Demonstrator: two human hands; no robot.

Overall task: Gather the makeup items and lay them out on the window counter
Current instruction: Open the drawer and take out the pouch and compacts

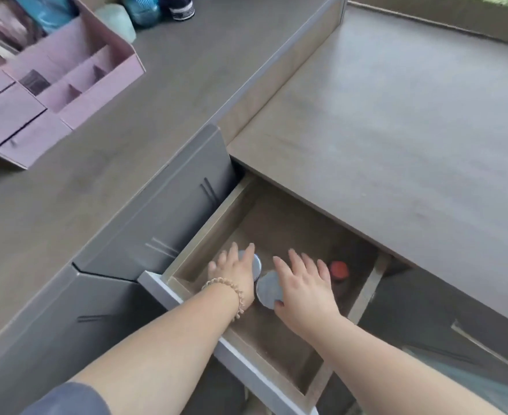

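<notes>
Both of my hands reach into an open drawer [363,298] below the window counter [396,121]. My left hand [234,274], with a bead bracelet at the wrist, lies over a round grey-blue compact [257,265], fingers spread on it. My right hand [303,286] rests on the edge of a second round grey-blue compact [267,287], thumb at its near rim. A small jar with a red lid [339,269] stands in the drawer just right of my right hand.
A pink organizer [67,82] with compartments and small drawers sits on the left desk top. Behind it stand blue and dark bottles [157,7]. A raised divider [276,64] separates the desk from the window counter.
</notes>
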